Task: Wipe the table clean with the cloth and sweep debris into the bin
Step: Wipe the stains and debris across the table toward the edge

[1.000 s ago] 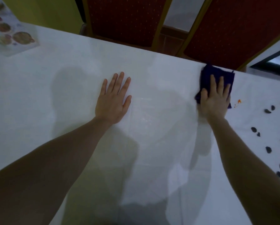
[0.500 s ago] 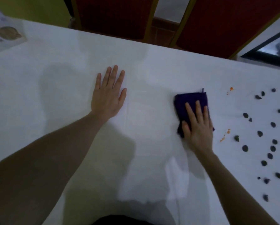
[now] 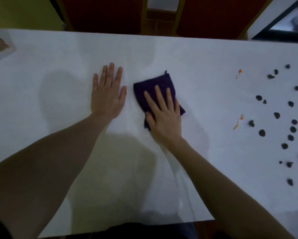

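Hands rest flat on a long white table [image 3: 196, 54] seen from above. At the centre, the right hand [image 3: 163, 116] lies palm down with fingers spread and extended, pressing on a folded dark purple cloth [image 3: 154, 83]; it grips nothing, only pins the cloth to the surface. Just beside it, toward 9 o'clock, the left hand [image 3: 107, 95] lies open and flat on the bare tabletop, fingers together, holding nothing and apart from the cloth. Toward 3 o'clock, well apart from the cloth, small dark round pieces of debris [image 3: 276, 115] are scattered, with a few orange crumbs [image 3: 238, 122] nearer in. At 12 o'clock, beyond the far table edge, stand two red upholstered chairs [image 3: 101, 12].
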